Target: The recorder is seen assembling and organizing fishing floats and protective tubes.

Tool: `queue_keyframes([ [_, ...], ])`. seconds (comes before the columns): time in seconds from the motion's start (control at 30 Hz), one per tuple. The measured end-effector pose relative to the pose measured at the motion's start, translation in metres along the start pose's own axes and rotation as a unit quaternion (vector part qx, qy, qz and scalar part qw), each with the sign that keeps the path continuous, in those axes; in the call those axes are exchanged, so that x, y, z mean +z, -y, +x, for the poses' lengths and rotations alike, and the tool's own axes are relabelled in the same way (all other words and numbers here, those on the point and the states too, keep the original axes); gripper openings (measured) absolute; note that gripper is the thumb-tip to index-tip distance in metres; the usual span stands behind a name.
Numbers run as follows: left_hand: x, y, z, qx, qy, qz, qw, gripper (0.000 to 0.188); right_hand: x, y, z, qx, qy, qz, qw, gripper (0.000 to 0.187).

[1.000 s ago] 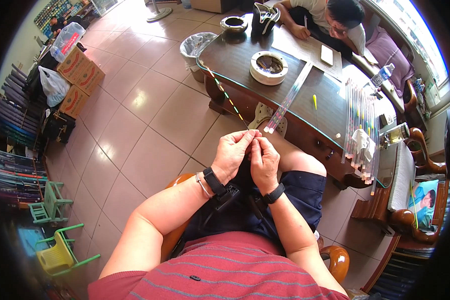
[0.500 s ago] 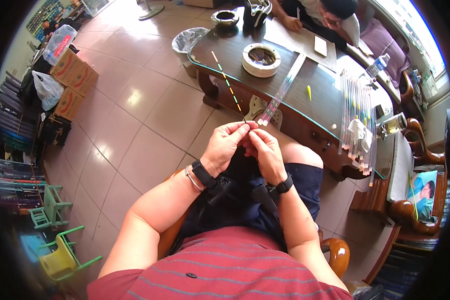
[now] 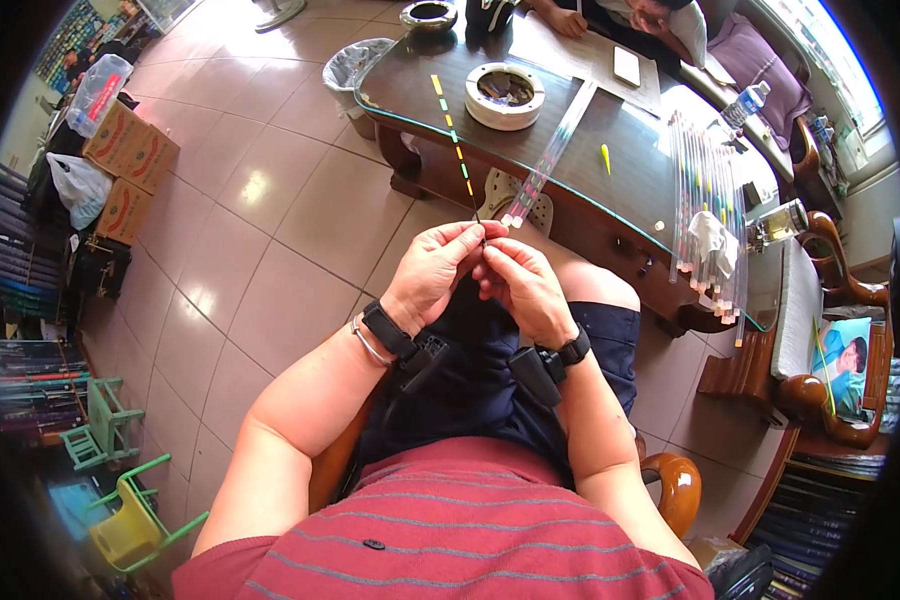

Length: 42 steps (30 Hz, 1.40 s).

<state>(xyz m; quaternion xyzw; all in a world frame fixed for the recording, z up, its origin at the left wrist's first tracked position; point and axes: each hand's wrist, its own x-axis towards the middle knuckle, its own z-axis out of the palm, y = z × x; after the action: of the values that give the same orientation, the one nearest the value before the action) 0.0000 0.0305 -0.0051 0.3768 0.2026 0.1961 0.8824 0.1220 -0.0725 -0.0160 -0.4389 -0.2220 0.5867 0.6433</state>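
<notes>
A slim fishing float [image 3: 454, 138] with a tip banded in yellow, orange, green and black rises from my fingers, leaning slightly left. Thumb and forefinger of my left hand [image 3: 426, 272] pinch its dark lower part. Just beside them, my right hand [image 3: 526, 288] is closed in a pinch at the float's lower end, most of which is hidden by the fingers. Beyond my hands, a long clear tube [image 3: 553, 148] with pink-and-green sticks inside lies across the table's near edge. A small yellow float [image 3: 605, 158] rests on the glass tabletop [image 3: 420, 90].
A round cream ashtray [image 3: 511, 119] sits on the table. At the right lie several clear tubes [image 3: 682, 190] under a white tissue [image 3: 712, 240], near a water bottle [image 3: 748, 103]. Another person [image 3: 685, 30] leans over the far side. A lined bin [image 3: 355, 68] stands left of the table.
The view has shifted slightly, so the table sits higher and further left. Both hands keep their pinch on the float, which stands a little more upright.
</notes>
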Motion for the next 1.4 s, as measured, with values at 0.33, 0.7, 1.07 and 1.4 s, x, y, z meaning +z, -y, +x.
queue_keyframes([
  [0.33, 0.000, -0.001, 0.000, -0.004, 0.003, -0.003, 1.000, 0.026, 0.001, -0.001, -0.001, -0.008, -0.004, -0.026, 1.000, 0.021],
  [0.7, -0.001, 0.009, 0.001, 0.056, -0.062, 0.025, 0.996, 0.020, 0.019, -0.007, -0.001, -0.195, -0.134, -0.321, 0.917, 0.013],
  [1.07, 0.000, 0.000, 0.001, 0.006, 0.007, -0.005, 1.000, 0.027, 0.019, 0.011, -0.005, -0.117, -0.105, -0.268, 0.951, 0.018],
  [1.4, -0.004, -0.002, 0.001, -0.028, 0.033, -0.023, 0.999, 0.028, 0.007, 0.011, -0.007, 0.037, -0.010, 0.030, 0.999, 0.022],
])
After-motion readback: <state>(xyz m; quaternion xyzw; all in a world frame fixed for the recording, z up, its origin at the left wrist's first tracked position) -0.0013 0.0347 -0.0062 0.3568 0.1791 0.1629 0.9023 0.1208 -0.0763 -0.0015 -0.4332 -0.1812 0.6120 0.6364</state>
